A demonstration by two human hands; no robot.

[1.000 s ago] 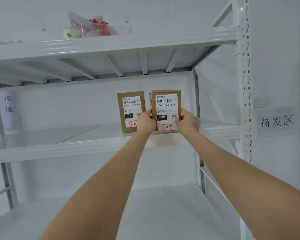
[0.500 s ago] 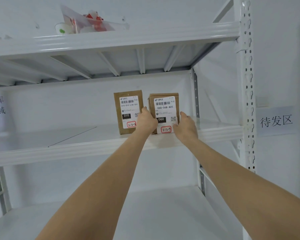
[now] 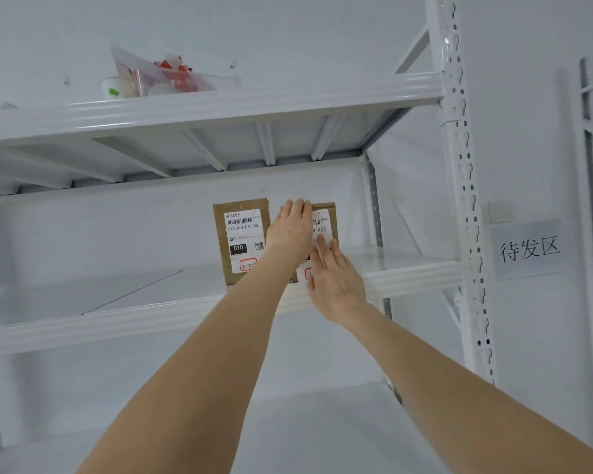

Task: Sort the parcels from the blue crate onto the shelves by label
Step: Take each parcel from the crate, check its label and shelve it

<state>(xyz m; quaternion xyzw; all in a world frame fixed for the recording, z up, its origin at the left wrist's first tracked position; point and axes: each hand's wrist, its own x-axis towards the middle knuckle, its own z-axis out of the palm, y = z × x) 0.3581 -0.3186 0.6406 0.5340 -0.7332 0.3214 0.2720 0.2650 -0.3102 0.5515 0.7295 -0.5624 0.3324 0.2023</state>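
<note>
Two brown cardboard parcels stand upright side by side on the middle white shelf. The left parcel shows a label reading 010. The right parcel, labelled 060, is largely hidden by both hands. My left hand lies flat against its front, fingers straight and pointing up. My right hand reaches up from below, its straight fingers touching the lower part of the same parcel's label. The blue crate is out of view.
The upper shelf carries a cup and clear plastic packaging. A white upright post with slots bounds the rack on the right, with a paper sign on the wall beyond. The bottom shelf lies below my arms.
Both hands let go of the sides of the 060 parcel, which now stands on the shelf. They have shifted onto its front face with flat fingers.
</note>
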